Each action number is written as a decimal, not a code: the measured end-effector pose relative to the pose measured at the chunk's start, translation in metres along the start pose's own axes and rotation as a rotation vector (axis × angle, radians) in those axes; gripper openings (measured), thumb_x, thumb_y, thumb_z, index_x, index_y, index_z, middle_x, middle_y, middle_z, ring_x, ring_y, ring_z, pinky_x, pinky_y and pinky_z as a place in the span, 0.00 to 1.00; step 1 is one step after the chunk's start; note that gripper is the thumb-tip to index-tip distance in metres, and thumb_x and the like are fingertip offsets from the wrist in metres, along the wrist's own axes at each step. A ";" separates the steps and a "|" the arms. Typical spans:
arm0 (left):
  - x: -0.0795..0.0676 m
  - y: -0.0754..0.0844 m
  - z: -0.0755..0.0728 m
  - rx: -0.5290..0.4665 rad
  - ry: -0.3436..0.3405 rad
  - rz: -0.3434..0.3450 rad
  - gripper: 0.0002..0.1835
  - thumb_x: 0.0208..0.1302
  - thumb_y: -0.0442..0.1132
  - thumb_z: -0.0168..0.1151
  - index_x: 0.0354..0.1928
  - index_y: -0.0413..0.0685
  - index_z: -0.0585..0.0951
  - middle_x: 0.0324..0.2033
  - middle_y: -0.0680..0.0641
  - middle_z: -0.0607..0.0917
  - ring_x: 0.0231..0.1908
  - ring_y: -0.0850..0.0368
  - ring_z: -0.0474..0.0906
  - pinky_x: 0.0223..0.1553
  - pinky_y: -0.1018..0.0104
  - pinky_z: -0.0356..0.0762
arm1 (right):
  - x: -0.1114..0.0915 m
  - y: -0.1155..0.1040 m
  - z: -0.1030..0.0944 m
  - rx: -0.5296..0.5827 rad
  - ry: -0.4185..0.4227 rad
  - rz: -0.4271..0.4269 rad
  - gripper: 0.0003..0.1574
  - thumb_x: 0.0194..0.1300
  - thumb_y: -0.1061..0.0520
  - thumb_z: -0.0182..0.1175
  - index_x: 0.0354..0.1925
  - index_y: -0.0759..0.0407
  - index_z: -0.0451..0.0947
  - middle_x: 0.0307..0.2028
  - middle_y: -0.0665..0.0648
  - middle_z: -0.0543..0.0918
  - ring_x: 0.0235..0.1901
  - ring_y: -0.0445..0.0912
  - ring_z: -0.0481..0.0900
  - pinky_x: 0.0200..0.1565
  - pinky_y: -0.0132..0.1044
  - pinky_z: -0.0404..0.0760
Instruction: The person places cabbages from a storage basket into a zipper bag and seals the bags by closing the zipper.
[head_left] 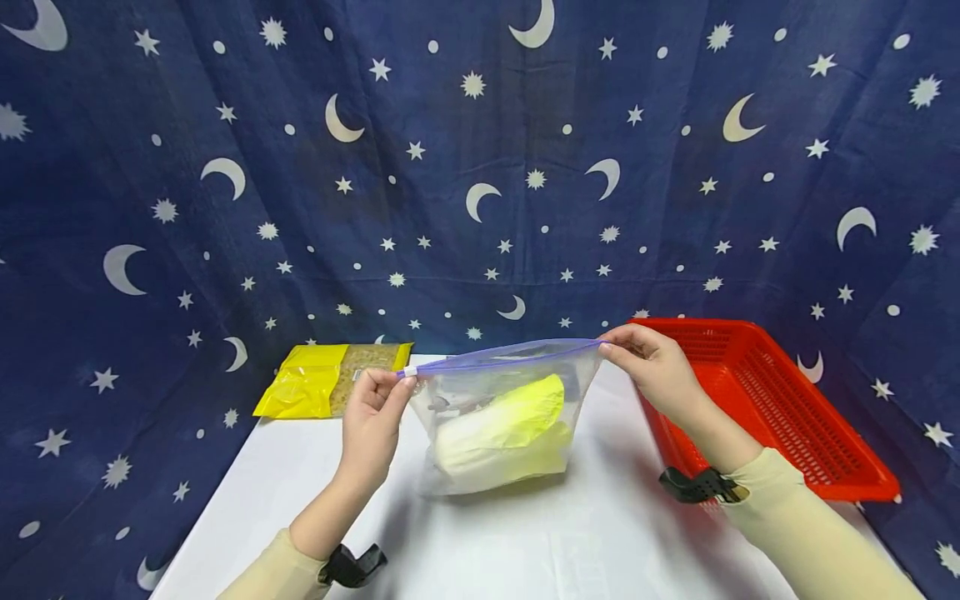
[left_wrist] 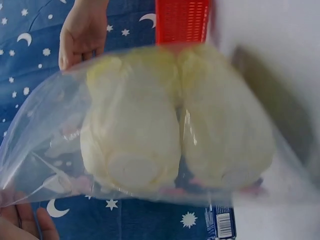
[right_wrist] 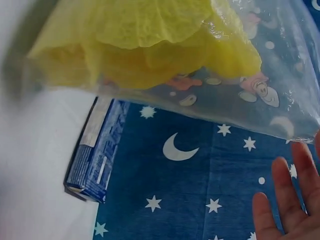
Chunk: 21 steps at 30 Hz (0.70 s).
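A clear zip bag (head_left: 450, 400) with a purple zip edge and a white slider (head_left: 409, 372) hangs stretched between both hands. Inside it lie two pale cabbage pieces (head_left: 498, 425) with yellow-green leaves; in the left wrist view their cut stem ends (left_wrist: 132, 169) face the camera. My left hand (head_left: 372, 425) pinches the top corner by the slider. The opposite top corner is pinched by my right hand (head_left: 660, 371). In the right wrist view, several fingers (right_wrist: 289, 192) of that hand extend below the bag's edge. Small printed figures show on the bag's film.
A yellow bag (head_left: 303, 381) with a see-through part stands at the back left of the white table (head_left: 525, 550). The red plastic basket (head_left: 765, 408) is at the right, under my right forearm. Behind the zip bag, a blue box (right_wrist: 95, 150) lies by the star-patterned cloth (head_left: 480, 167).
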<state>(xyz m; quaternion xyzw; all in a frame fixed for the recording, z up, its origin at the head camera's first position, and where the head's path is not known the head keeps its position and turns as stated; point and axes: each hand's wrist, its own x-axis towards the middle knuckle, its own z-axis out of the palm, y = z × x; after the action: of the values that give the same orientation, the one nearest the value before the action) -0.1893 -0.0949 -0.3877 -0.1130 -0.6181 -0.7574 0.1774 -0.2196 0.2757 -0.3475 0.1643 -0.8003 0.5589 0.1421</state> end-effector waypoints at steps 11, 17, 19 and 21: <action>0.027 -0.011 0.006 -0.080 0.014 -0.046 0.06 0.71 0.27 0.60 0.42 0.42 0.74 0.35 0.51 0.88 0.40 0.62 0.85 0.52 0.67 0.81 | -0.006 -0.004 -0.009 0.199 -0.010 0.045 0.06 0.73 0.63 0.62 0.44 0.65 0.81 0.35 0.49 0.86 0.39 0.41 0.83 0.48 0.28 0.80; 0.035 -0.017 0.006 -0.073 0.012 -0.034 0.06 0.71 0.27 0.61 0.43 0.41 0.74 0.35 0.52 0.87 0.37 0.62 0.85 0.48 0.65 0.84 | -0.007 -0.005 -0.007 0.183 -0.018 0.066 0.10 0.74 0.60 0.61 0.46 0.67 0.80 0.34 0.52 0.86 0.38 0.43 0.84 0.48 0.29 0.80; 0.037 -0.020 0.005 -0.067 0.000 -0.043 0.06 0.71 0.28 0.61 0.43 0.42 0.74 0.35 0.52 0.89 0.38 0.61 0.86 0.48 0.63 0.84 | -0.006 -0.002 -0.007 0.178 -0.018 0.071 0.10 0.74 0.59 0.61 0.46 0.68 0.79 0.34 0.52 0.86 0.38 0.43 0.84 0.48 0.29 0.80; 0.039 -0.022 0.005 -0.065 -0.003 -0.061 0.06 0.72 0.29 0.62 0.43 0.41 0.74 0.35 0.52 0.89 0.38 0.61 0.85 0.48 0.63 0.84 | -0.005 0.001 -0.005 0.180 -0.015 0.079 0.11 0.74 0.59 0.61 0.46 0.69 0.78 0.34 0.52 0.86 0.38 0.43 0.84 0.48 0.30 0.80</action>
<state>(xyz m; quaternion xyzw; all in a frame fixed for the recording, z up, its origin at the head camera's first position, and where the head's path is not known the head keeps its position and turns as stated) -0.2337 -0.0914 -0.3913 -0.1009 -0.5967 -0.7819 0.1497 -0.2155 0.2817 -0.3486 0.1490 -0.7537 0.6325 0.0985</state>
